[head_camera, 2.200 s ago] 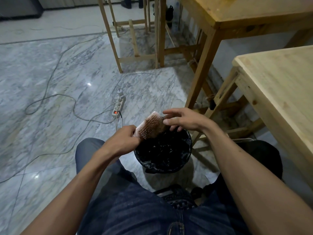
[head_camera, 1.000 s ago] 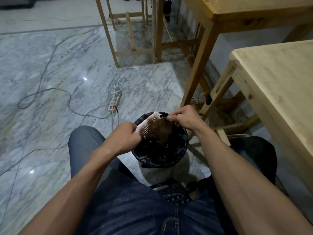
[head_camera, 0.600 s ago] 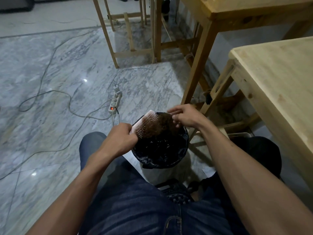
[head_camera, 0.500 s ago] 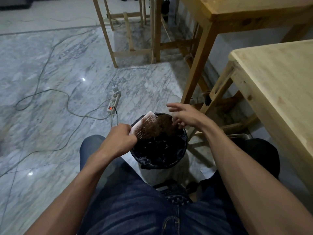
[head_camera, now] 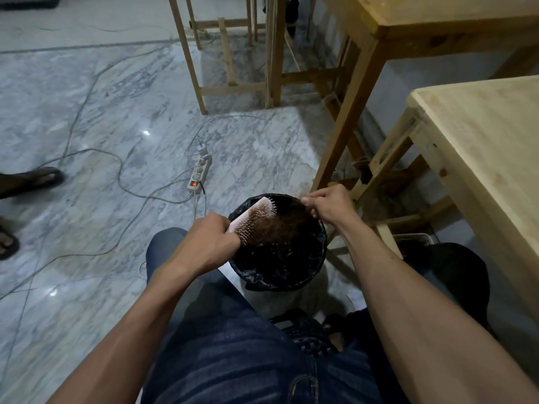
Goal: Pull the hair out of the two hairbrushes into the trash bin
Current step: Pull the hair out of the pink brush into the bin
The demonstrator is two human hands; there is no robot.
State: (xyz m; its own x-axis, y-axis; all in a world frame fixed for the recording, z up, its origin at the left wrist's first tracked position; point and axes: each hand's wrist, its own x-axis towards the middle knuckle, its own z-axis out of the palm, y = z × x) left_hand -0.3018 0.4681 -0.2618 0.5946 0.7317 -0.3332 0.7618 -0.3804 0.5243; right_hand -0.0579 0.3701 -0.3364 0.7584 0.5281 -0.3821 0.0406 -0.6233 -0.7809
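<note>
A pink paddle hairbrush [head_camera: 253, 214] is held over the trash bin [head_camera: 291, 282], which is lined with a black bag and stands between my knees. My left hand [head_camera: 208, 242] grips the brush's handle, which is hidden inside the fist. A mat of brown hair [head_camera: 281, 225] stretches from the bristles to the right. My right hand [head_camera: 331, 207] pinches the far end of that hair above the bin's right rim. Only one hairbrush is in view.
A pale wooden table [head_camera: 484, 158] stands at the right, a taller wooden table [head_camera: 420, 21] behind it, with more wooden legs further back. A power strip [head_camera: 199, 173] and cables lie on the marble floor. Another person's sandalled feet [head_camera: 32, 180] are at the left edge.
My right hand went from spread open beside the brush to pinching the hair again, and the hair mat is drawn out further to the right. Another person's feet have come into view at left.
</note>
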